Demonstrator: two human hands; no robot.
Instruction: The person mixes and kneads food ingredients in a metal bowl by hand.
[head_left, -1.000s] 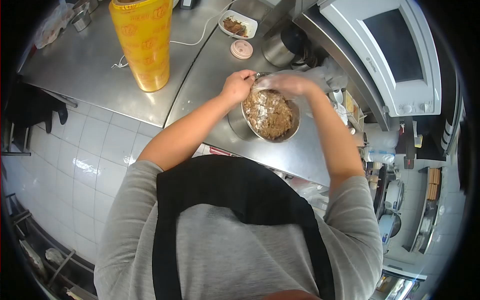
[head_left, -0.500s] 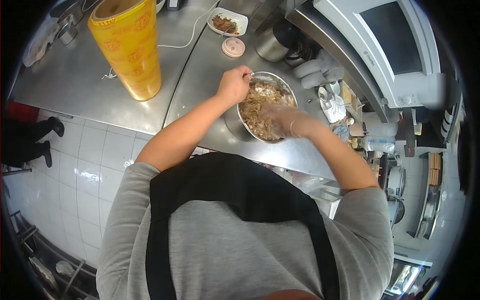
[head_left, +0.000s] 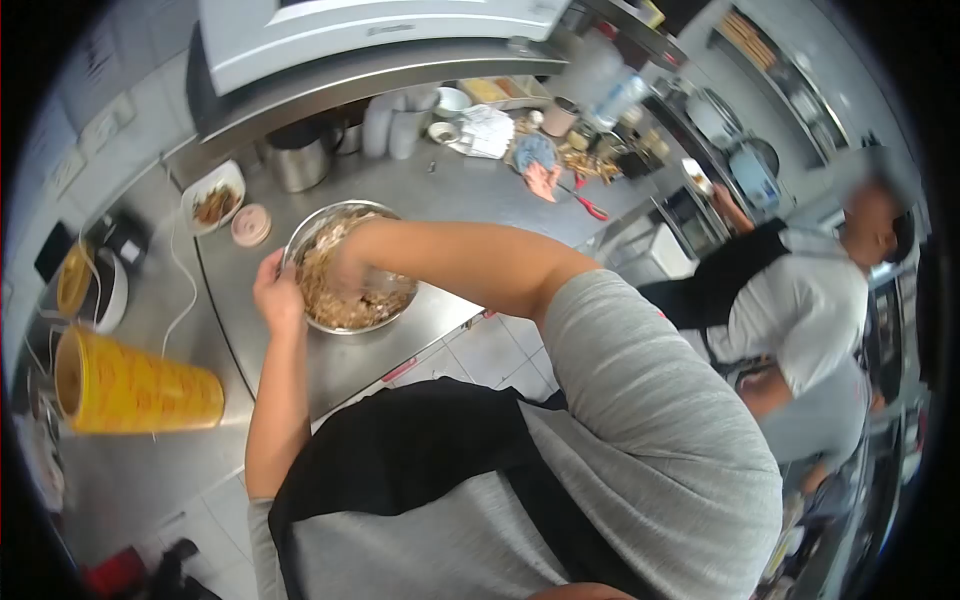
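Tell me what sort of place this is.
Likely a commercial kitchen: there's a steel counter, a metal bowl of food mixture, and a co-worker wearing a black apron.

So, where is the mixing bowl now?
In the head view, the steel mixing bowl is left of centre on the counter, the left hand at its rim.

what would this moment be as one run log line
left hand: gripping metal bowl at rim | right hand: in brown mixture, blurred | nearby: white dish, round pink object
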